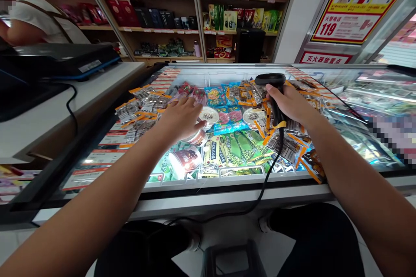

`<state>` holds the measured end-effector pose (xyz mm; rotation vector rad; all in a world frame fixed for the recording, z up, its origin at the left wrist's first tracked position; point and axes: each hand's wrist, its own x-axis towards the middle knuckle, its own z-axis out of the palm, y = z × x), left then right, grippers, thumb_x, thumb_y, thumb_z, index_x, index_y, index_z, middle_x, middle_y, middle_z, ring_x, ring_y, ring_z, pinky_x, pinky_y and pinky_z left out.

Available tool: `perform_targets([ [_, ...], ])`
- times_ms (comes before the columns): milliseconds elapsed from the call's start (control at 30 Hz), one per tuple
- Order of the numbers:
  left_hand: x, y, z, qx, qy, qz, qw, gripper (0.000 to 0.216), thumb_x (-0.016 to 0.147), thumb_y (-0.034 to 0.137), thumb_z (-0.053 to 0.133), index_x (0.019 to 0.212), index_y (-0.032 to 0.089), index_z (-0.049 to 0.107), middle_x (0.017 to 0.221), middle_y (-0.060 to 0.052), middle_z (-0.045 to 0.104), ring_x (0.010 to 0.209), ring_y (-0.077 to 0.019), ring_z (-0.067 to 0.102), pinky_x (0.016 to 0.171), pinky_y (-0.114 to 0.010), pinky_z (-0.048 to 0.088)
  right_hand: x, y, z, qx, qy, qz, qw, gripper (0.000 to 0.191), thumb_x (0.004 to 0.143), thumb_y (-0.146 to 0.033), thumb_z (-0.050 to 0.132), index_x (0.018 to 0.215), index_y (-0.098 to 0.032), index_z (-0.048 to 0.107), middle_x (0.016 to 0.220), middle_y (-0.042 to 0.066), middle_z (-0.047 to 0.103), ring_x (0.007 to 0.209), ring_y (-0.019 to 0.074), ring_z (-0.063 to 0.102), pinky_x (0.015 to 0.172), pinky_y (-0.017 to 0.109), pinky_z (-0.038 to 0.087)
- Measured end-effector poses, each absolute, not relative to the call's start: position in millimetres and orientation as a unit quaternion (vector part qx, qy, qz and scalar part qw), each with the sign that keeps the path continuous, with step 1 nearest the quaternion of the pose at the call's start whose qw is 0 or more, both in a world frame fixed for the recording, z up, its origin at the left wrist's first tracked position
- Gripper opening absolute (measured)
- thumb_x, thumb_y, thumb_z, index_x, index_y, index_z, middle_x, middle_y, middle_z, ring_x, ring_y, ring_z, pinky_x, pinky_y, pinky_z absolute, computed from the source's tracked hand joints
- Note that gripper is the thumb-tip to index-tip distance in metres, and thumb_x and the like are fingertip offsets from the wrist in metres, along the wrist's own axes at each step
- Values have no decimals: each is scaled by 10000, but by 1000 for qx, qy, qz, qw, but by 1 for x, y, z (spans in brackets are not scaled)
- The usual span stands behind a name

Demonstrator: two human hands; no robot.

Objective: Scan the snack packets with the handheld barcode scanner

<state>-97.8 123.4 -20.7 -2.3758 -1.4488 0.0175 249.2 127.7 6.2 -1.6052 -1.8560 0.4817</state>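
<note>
My right hand (289, 101) is wrapped round the handle of a black barcode scanner (270, 79), held upright above the glass top of a display freezer (208, 187). A black cable (260, 194) runs down from its handle and over the front edge. My left hand (182, 117) is held palm down over the glass with its fingers apart, and nothing shows in it. Beside it lies a pile of small clear packets with orange edges (143, 108). More such packets (289, 145) lie round my right hand. Ice cream tubs (186, 159) and green ice pop bags (245, 145) show through the glass.
A white counter (107, 91) with a black device (65, 58) on it stands at the left, and a person in a white top (48, 19) is behind it. Shelves (159, 30) of boxed goods line the back. A dark stool (232, 259) is below me.
</note>
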Motion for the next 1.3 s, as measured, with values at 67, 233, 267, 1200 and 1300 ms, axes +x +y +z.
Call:
perform_targets([
  [67,-91,121,-22,-859,-483,-14,169,505,1008,533,480,1364,186,564,1452,-166,538,1392,-381,460,1122,-547,398,248,125,7,-600,-712,194,309,672,905,-837,397,978,-231,677,815,100,667,715,269,642,630,387,481],
  [233,-73,111,-19,-902,-416,-53,105,562,1036,509,448,1527,239,412,1604,-130,405,1465,-342,397,1159,-535,395,242,118,8,-550,-741,264,282,636,905,-810,456,1026,-229,685,827,86,668,750,258,650,613,356,509],
  [267,-71,109,-19,-909,-403,-59,89,581,1039,505,448,1559,258,369,1634,-120,369,1480,-333,382,1166,-527,395,240,116,8,-538,-744,274,284,625,902,-805,473,1021,-228,682,828,84,672,752,255,652,610,352,514],
  [1200,-71,112,-32,-896,-438,-16,71,557,1056,525,360,1549,275,429,1585,-106,463,1369,-305,503,1068,-459,434,224,90,21,-472,-601,628,148,576,881,-779,550,892,-208,625,547,37,567,423,164,507,381,306,455],
  [1300,-73,114,-34,-890,-447,-16,84,561,1056,528,353,1541,258,436,1572,-111,477,1372,-319,497,1074,-476,421,222,92,21,-475,-608,610,182,555,896,-765,532,940,-217,605,593,50,598,453,180,541,409,319,468],
])
